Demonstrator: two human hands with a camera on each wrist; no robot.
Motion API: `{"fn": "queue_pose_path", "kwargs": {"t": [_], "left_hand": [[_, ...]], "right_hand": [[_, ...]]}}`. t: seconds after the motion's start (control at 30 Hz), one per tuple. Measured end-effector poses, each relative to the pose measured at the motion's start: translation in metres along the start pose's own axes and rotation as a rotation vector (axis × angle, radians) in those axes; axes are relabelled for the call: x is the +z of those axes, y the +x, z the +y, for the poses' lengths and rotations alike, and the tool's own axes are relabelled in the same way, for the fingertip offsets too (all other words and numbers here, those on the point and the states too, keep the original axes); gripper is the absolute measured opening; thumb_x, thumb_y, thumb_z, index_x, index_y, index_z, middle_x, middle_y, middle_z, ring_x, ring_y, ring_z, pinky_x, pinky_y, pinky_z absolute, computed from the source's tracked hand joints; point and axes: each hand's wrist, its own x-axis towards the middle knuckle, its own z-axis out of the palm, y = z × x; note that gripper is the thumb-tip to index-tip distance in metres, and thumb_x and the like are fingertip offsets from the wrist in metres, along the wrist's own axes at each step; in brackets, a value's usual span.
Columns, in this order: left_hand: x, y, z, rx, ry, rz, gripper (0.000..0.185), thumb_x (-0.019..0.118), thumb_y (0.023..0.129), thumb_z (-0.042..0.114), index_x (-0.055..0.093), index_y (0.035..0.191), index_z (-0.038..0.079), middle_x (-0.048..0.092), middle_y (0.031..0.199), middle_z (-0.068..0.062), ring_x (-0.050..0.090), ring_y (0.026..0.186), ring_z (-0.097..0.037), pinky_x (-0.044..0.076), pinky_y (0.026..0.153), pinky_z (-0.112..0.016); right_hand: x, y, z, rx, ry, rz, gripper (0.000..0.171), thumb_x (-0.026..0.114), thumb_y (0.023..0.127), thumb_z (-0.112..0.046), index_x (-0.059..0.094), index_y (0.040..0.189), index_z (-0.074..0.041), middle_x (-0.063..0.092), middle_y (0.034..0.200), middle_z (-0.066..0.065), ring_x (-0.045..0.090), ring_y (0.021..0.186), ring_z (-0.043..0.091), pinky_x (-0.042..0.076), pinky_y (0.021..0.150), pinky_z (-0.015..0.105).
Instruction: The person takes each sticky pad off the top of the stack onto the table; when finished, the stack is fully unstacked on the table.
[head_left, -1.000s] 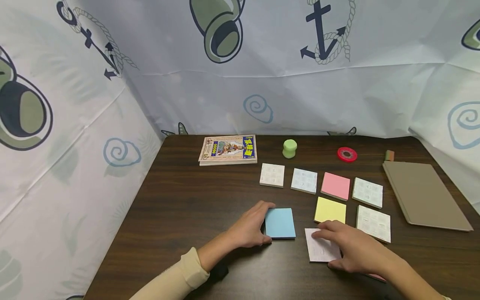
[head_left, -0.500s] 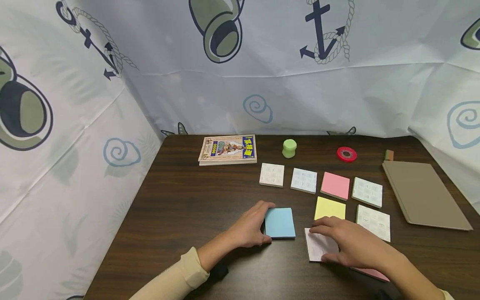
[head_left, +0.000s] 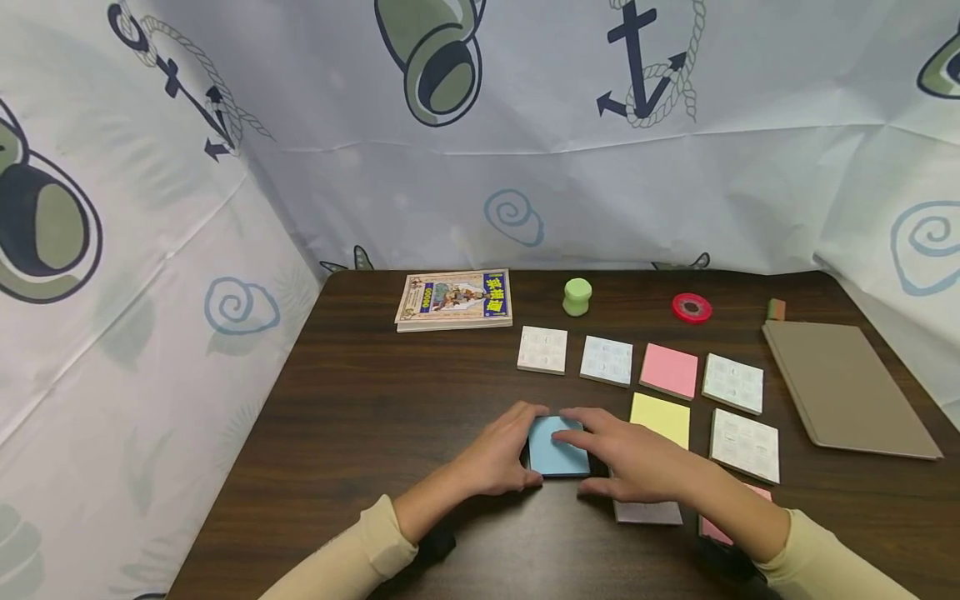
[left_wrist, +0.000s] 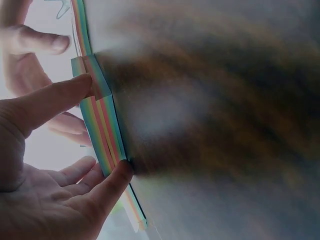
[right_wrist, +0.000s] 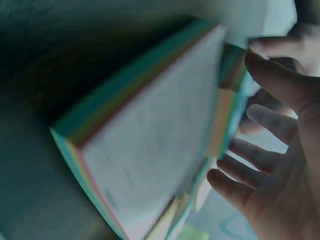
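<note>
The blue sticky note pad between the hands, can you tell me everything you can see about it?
The blue sticky note pad is a square stack of paper with a plain sky-blue top, lying flat near the front of the dark wooden table. In the left wrist view its edge shows bands of blue, green, pink and orange sheets. The left hand holds its left side with thumb and finger, and the right hand lays its fingers on its right part.

Head cam overhead; wrist cams close-up.
</note>
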Motion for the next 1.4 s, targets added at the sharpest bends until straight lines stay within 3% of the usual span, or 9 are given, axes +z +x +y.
{"fn": "queue_pose_path", "kwargs": {"t": [0.13, 0.47, 0.8, 0.93, 1.13, 1.4], "left_hand": [[0.0, -0.001, 0.0, 0.009, 0.004, 0.0, 0.082, 0.088, 0.072, 0.018, 0.042, 0.139, 0.006, 0.05, 0.131, -0.007, 0.052, 0.109, -0.015, 0.046, 0.093, -0.031], [0.0, -0.001, -0.001, 0.031, 0.039, 0.001, 0.088, 0.091, 0.068, 0.019, 0.041, 0.14, 0.005, 0.049, 0.131, -0.006, 0.051, 0.113, -0.015, 0.046, 0.095, -0.031], [-0.001, 0.0, 0.001, 0.026, 0.07, 0.012, 0.081, 0.088, 0.071, 0.012, 0.044, 0.139, 0.005, 0.05, 0.129, -0.006, 0.052, 0.11, -0.016, 0.047, 0.091, -0.031], [-0.001, -0.001, 0.001, 0.033, 0.084, 0.021, 0.076, 0.088, 0.07, 0.01, 0.049, 0.135, 0.005, 0.052, 0.126, -0.006, 0.054, 0.108, -0.015, 0.048, 0.089, -0.029], [-0.001, -0.001, 0.002, 0.033, 0.115, 0.02, 0.064, 0.087, 0.071, 0.011, 0.058, 0.127, 0.007, 0.05, 0.128, -0.005, 0.054, 0.113, -0.018, 0.048, 0.092, -0.03], [-0.001, -0.001, 0.003, 0.015, 0.139, -0.004, 0.054, 0.086, 0.073, 0.015, 0.065, 0.122, 0.011, 0.049, 0.132, -0.005, 0.053, 0.117, -0.019, 0.047, 0.094, -0.033]], "right_hand": [[0.008, 0.009, 0.001, 0.007, 0.008, -0.026, 0.069, 0.078, 0.083, -0.043, 0.052, 0.141, -0.018, 0.04, 0.149, 0.01, 0.043, 0.131, 0.025, 0.05, 0.093, 0.041], [0.009, 0.018, 0.007, 0.009, -0.004, 0.01, 0.065, 0.083, 0.077, -0.036, 0.058, 0.133, -0.018, 0.05, 0.138, 0.008, 0.052, 0.116, 0.02, 0.052, 0.088, 0.038], [-0.028, 0.007, 0.027, 0.119, 0.044, -0.035, 0.057, 0.084, 0.073, -0.029, 0.064, 0.125, -0.018, 0.054, 0.131, 0.005, 0.054, 0.111, 0.022, 0.05, 0.09, 0.042], [-0.045, 0.005, 0.052, 0.179, 0.031, 0.05, 0.055, 0.085, 0.073, -0.027, 0.065, 0.124, -0.016, 0.056, 0.131, 0.01, 0.055, 0.115, 0.029, 0.049, 0.092, 0.048], [-0.064, 0.009, 0.113, 0.313, 0.064, 0.175, 0.055, 0.084, 0.075, -0.023, 0.064, 0.125, -0.008, 0.054, 0.133, 0.02, 0.053, 0.116, 0.038, 0.046, 0.091, 0.056], [-0.064, 0.026, 0.17, 0.454, 0.099, 0.182, 0.055, 0.078, 0.081, -0.026, 0.061, 0.127, -0.001, 0.05, 0.134, 0.029, 0.047, 0.121, 0.043, 0.041, 0.095, 0.06]]}}
